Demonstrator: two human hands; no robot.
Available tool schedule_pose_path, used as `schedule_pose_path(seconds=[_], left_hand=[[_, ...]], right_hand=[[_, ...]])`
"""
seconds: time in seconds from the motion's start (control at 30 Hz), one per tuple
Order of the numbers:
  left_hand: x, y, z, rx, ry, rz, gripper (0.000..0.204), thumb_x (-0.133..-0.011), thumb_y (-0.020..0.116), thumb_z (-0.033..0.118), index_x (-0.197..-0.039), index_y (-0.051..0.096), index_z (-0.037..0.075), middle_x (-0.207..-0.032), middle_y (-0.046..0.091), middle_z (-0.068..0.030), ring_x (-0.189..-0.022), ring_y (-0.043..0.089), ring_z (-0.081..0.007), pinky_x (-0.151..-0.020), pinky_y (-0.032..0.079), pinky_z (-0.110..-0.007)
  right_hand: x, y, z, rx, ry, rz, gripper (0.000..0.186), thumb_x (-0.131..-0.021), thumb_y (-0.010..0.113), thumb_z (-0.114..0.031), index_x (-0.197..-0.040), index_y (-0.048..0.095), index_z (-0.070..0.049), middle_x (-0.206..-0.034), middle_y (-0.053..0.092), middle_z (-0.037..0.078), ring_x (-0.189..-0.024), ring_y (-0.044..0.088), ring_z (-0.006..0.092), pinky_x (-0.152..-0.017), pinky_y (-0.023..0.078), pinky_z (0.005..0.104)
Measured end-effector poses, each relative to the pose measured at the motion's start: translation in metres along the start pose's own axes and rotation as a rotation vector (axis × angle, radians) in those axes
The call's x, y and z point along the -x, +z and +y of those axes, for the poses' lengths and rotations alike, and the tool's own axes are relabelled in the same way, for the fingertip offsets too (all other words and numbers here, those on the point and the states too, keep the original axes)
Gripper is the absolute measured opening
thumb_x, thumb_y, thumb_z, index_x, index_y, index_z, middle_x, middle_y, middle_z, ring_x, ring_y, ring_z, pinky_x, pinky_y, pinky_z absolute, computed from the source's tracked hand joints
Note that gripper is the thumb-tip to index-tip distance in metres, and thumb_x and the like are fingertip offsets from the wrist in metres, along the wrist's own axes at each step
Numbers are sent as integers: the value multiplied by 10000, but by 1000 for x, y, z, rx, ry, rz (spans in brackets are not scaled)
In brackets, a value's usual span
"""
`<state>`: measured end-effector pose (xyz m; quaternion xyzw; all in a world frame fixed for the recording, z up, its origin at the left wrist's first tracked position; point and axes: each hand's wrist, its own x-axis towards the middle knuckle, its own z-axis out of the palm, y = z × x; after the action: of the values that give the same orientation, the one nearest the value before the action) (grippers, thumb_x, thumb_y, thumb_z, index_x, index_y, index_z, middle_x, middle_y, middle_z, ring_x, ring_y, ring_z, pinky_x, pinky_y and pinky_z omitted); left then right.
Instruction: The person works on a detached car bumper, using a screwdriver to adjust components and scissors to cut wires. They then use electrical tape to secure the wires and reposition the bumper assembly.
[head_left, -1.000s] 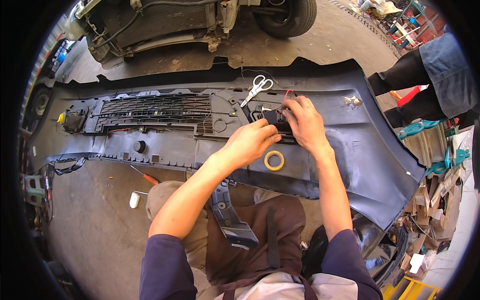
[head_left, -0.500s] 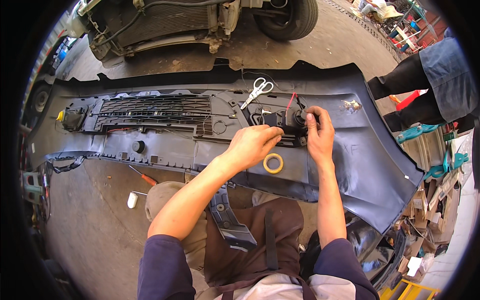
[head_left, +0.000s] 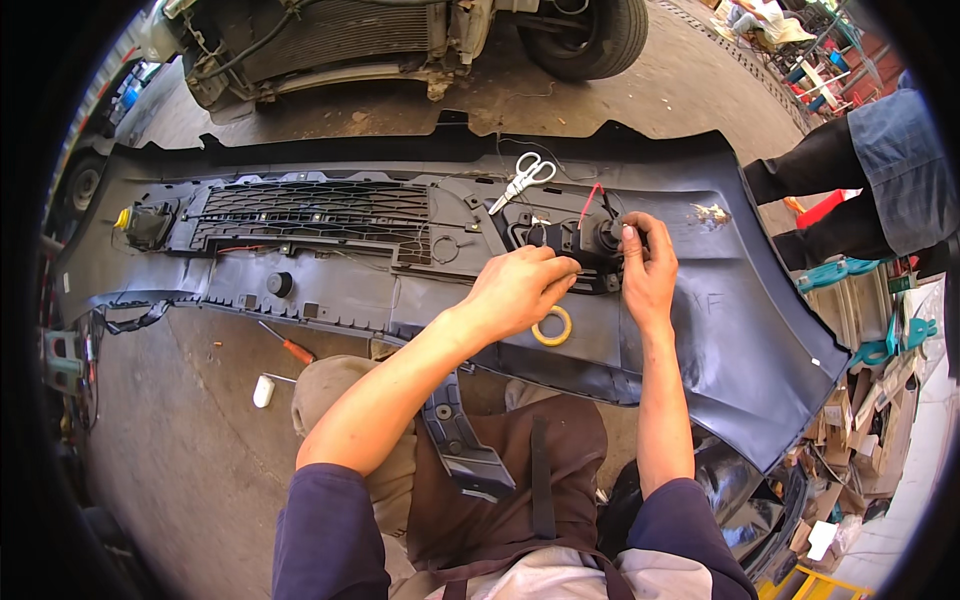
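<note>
A black car bumper [head_left: 740, 350] lies with its inner side up before me. On its right part sits a black lamp unit [head_left: 603, 237] with a round back, a thin red strip [head_left: 587, 208] standing up from it. My right hand [head_left: 652, 268] grips the lamp's right edge, thumb and fingers closed on it. The fingers of my left hand [head_left: 525, 290] are pinched together at the lamp's lower left; what they hold is hidden. White-handled scissors [head_left: 521, 184] rest just beyond. A yellow tape roll [head_left: 552, 341] lies beside my left hand on the bumper.
A black mesh grille [head_left: 320, 220] fills the bumper's middle. A screwdriver [head_left: 297, 351] is on the floor at left. Beyond stands a vehicle with a bare radiator [head_left: 340, 45] and a tyre [head_left: 600, 45]. A person's legs [head_left: 835, 190] stand at right, near cardboard scraps [head_left: 880, 430].
The view has shifted slightly, moving the bumper a little in the picture. Both hands stay at the lamp unit, with only small finger movement.
</note>
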<state>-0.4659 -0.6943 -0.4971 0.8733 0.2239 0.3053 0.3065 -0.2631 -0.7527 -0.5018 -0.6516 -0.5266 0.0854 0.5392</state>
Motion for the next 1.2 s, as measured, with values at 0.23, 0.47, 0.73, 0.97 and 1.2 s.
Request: schedule_pose_path(seconds=[0.23, 0.47, 0.73, 0.97, 1.2], left_hand=[[1, -4, 6, -36, 92, 45, 157, -853, 691, 164, -975, 695, 64, -801, 575, -86, -777, 582, -286, -676, 498, -406], [2, -9, 6, -52, 158, 40, 133, -829, 716, 165, -886, 680, 51, -799, 539, -88, -776, 558, -284, -678, 488, -404], [0, -23, 16, 9, 279, 39, 119, -832, 722, 133, -885, 660, 46, -782, 533, -91, -758, 545, -289, -668, 477, -401], [-4, -74, 16, 340, -32, 398, 144, -931, 655, 136, -977, 660, 0, -711, 583, -50, -669, 583, -187, -664, 492, -305], [-28, -133, -44, 1124, -205, 699, 243, -1029, 530, 246, -1042, 607, 16, -684, 504, -19, -740, 588, -172, -702, 514, -303]], right_hand=[[-20, 13, -33, 93, -203, -107, 157, -921, 600, -65, -1066, 653, -37, -969, 605, 71, -817, 589, 208, -708, 484, 307], [-74, 43, -71, 158, -311, -354, 372, -853, 645, -72, -1221, 600, -99, -986, 616, 104, -971, 599, 280, -806, 504, 370], [-126, 124, -58, 568, -625, -832, 247, -887, 657, -197, -1122, 666, -120, -1036, 667, 117, -1011, 647, 275, -855, 522, 389], [-190, 84, -19, -56, 126, -421, 217, -967, 585, -196, -1016, 678, -6, -775, 716, 79, -619, 652, 121, -595, 529, 282], [-167, 60, 9, -255, 228, -340, 201, -974, 577, -161, -1011, 680, 9, -766, 710, 69, -589, 621, 90, -585, 510, 248]])
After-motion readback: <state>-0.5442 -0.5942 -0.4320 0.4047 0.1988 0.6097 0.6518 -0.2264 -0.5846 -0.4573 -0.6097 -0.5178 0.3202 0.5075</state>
